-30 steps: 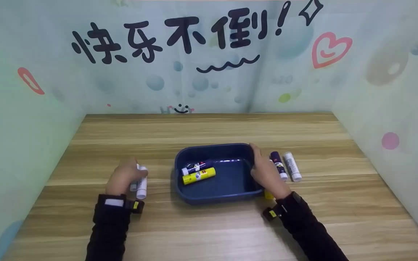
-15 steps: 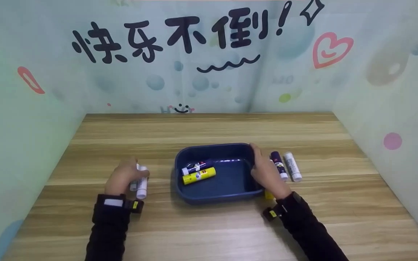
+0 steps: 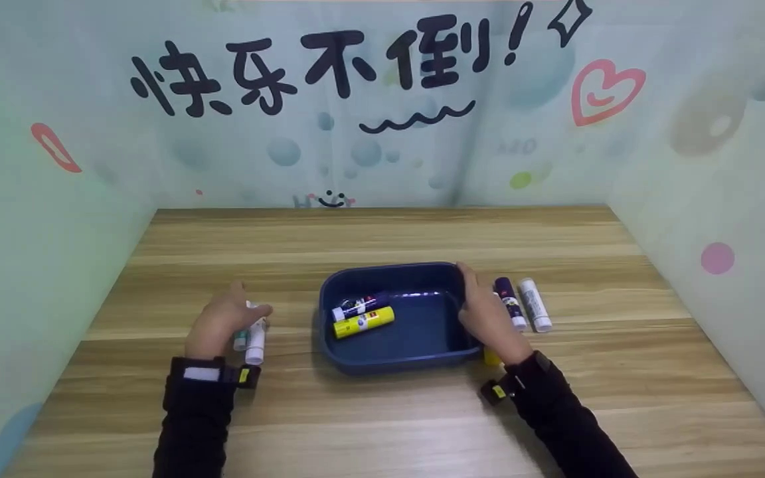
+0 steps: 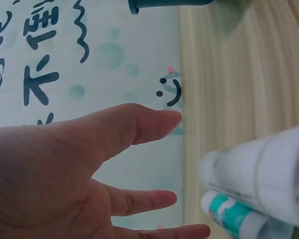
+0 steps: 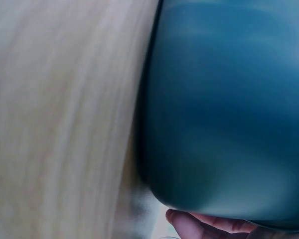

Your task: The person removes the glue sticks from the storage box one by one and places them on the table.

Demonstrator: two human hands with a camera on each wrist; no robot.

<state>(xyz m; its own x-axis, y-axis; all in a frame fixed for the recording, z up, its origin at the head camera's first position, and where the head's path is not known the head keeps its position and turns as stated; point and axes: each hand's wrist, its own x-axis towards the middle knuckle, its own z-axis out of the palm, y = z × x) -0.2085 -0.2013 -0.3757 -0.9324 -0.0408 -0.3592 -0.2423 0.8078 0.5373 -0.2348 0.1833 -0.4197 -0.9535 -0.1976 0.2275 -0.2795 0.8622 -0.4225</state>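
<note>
- The table point(image 3: 382, 425), light wood grain, carries everything here, with printed walls point(image 3: 382, 99) round three sides.
- The tray point(image 3: 422, 362) is the landmark: dark blue, rounded corners, a low rim, sitting near the middle of the table. From the right wrist view its outer wall is smooth and plain.
- Right hand point(image 3: 485, 315) lies against the tray's right rim, thumb at the far corner and fingers down the outer wall. It looks like a steadying hold, so the tray stays put; the fingers curl round the rim, so I'd call that a grasp on the tray.
- Left hand point(image 3: 223, 318) is well to the left of the tray, over two sticks lying side by side. The wrist view shows fingers straight and spread, nothing pinched: a loose, released hand hovering at them.
- Those two: a white stick point(image 3: 255, 338) and a teal-capped stick point(image 3: 241, 340) just beside it, touching, both flat on the wood.
- Inside the tray, at its left end, a yellow stick point(image 3: 364, 321) and a purple stick point(image 3: 356, 307) lie angled together, touching.
- Just right of the tray, beyond the right hand, lie another purple one point(image 3: 510, 302) and a white one point(image 3: 535, 304), parallel, a little apart.
</note>
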